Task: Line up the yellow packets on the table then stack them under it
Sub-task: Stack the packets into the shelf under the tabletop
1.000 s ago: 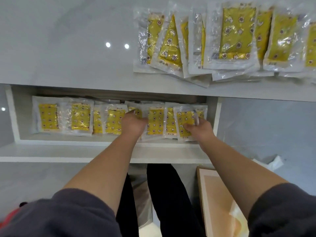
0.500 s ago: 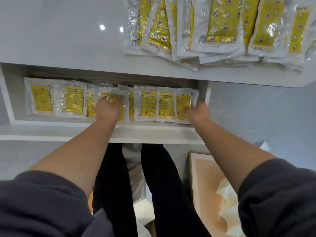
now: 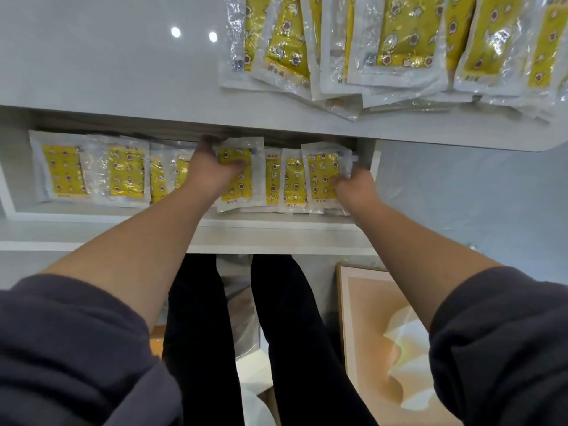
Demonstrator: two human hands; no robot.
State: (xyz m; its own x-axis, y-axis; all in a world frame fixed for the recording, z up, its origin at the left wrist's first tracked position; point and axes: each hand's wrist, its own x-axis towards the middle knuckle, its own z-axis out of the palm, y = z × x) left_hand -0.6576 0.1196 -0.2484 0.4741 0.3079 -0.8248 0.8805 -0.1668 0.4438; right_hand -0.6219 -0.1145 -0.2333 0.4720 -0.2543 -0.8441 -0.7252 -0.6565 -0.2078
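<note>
left hand is pinching one yellow packet, thumb across its face | right hand is gripping the rightmost packet | row is lying on the shelf under the table | other packets are overlapping on top

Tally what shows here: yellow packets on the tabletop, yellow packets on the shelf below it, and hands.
tabletop packets: 8
shelf packets: 8
hands: 2, left hand and right hand
Total: 18 showing; the packets overlap, so more may lie hidden.
</note>
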